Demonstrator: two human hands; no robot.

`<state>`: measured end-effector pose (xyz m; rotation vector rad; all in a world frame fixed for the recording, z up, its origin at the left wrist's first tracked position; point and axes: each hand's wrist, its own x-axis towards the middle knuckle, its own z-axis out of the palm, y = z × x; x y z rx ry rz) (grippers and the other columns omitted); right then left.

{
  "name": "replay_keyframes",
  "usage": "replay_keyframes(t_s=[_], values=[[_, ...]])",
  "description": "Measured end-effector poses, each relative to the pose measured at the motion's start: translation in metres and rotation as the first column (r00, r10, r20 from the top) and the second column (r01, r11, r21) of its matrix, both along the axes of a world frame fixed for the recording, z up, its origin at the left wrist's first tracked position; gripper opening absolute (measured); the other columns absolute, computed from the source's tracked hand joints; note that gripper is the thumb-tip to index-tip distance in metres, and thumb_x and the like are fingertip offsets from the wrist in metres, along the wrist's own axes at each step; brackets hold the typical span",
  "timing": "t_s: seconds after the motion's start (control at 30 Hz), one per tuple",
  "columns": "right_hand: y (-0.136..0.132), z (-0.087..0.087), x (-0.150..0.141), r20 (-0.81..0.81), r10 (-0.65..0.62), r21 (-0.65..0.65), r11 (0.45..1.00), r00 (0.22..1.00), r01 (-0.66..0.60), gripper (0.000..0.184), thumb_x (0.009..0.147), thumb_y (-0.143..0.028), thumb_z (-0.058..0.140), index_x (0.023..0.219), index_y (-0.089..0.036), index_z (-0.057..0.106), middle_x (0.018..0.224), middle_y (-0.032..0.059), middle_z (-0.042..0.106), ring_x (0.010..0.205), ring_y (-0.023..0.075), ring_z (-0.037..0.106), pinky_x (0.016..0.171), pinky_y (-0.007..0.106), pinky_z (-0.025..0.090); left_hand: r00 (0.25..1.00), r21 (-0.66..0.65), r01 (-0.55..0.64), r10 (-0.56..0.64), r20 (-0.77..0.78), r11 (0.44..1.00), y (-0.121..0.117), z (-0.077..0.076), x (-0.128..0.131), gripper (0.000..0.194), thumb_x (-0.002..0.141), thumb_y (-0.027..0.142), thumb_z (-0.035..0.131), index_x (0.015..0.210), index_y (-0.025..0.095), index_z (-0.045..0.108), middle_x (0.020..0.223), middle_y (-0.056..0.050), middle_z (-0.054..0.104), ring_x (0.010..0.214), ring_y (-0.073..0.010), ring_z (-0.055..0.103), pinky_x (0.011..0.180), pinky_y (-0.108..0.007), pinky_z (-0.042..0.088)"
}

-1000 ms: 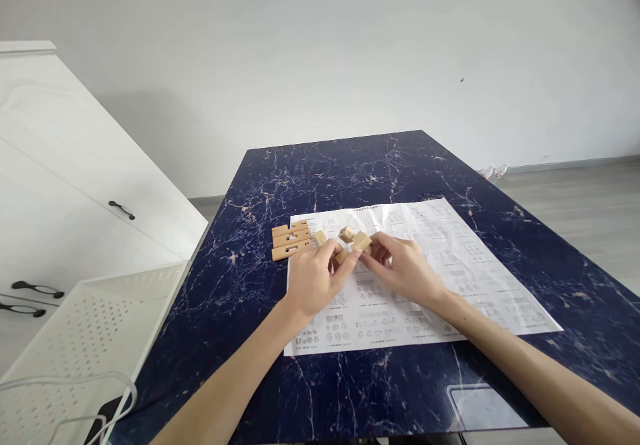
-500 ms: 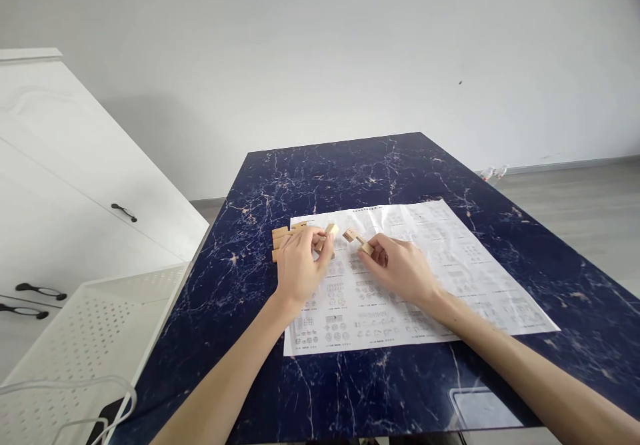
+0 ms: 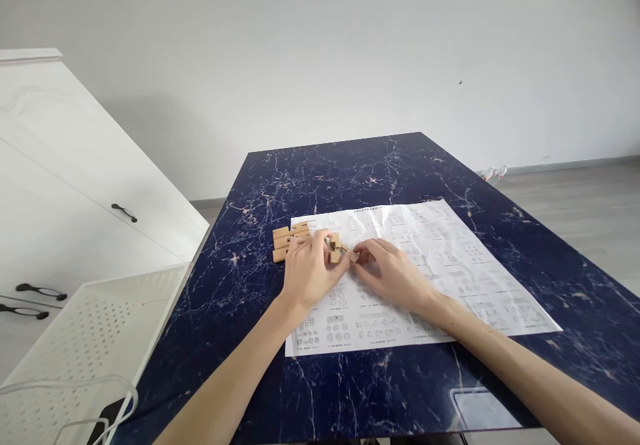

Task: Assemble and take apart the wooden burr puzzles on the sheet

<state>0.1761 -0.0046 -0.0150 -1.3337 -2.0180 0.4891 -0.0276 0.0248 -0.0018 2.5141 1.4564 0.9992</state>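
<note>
My left hand and my right hand meet over a white printed instruction sheet on a dark blue marbled table. Between their fingertips they pinch small notched wooden puzzle pieces, which touch each other. The left fingers curl round one piece and the right fingers press another against it from the right. Just left of my left hand, a few more flat wooden pieces lie side by side at the sheet's far left corner, partly hidden by the hand.
A white cabinet with dark handles stands to the left. A white perforated tray with a white cable sits at the near left. A flat grey rectangle lies near the table's front edge.
Half a second ago the hands held their wooden pieces apart; they have now come together so the pieces touch. The left hand moved slightly right and the right hand moved left.
</note>
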Motion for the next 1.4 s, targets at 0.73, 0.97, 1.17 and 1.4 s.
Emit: replay_keyframes(t_s=[0.73,0.97,1.17,1.4], values=[[-0.0013,0.0000,0.0009,0.029,0.236,0.120,0.964,0.971,-0.238,0.022,0.103,-0.010,0.052,0.107,-0.021,0.070,0.101,0.0086,0.066,0.089,0.0229,0.063,0.079,0.040,0.055,0.997,0.017,0.074,-0.075,0.037,0.997,-0.0012,-0.0016,0.0005,0.023,0.101,0.026,0.061,0.122,0.022,0.051,0.123,-0.011,0.068,0.120,-0.0297,0.062,0.104,-0.049,0.050],[-0.0011,-0.0014,0.0015,0.059,0.228,0.137,0.963,0.972,-0.234,0.019,0.105,-0.014,0.054,0.116,-0.020,0.069,0.108,0.0104,0.070,0.097,0.0258,0.067,0.085,0.044,0.058,1.000,-0.012,0.010,-0.010,0.003,1.000,0.0003,-0.0028,0.0011,0.032,0.088,0.014,0.069,0.115,0.022,0.053,0.112,-0.007,0.070,0.112,-0.0299,0.066,0.101,-0.048,0.051],[-0.0014,-0.0001,0.0013,0.061,0.223,0.115,0.967,0.973,-0.229,0.019,0.105,-0.013,0.054,0.115,-0.021,0.068,0.108,0.0089,0.070,0.097,0.0253,0.067,0.085,0.044,0.058,0.999,-0.059,0.031,-0.029,0.032,0.998,-0.0008,0.0001,0.0024,0.037,0.083,0.005,0.066,0.113,0.024,0.055,0.112,-0.004,0.072,0.107,-0.0272,0.069,0.101,-0.047,0.051],[-0.0013,0.0009,0.0013,0.059,0.221,0.109,0.968,0.973,-0.226,0.018,0.104,-0.012,0.055,0.112,-0.021,0.068,0.108,0.0088,0.071,0.097,0.0249,0.068,0.085,0.044,0.057,0.998,-0.067,0.058,-0.056,0.038,0.996,-0.0010,-0.0026,0.0020,0.045,0.079,-0.004,0.059,0.114,0.024,0.056,0.104,-0.001,0.071,0.095,-0.0223,0.070,0.100,-0.044,0.051]])
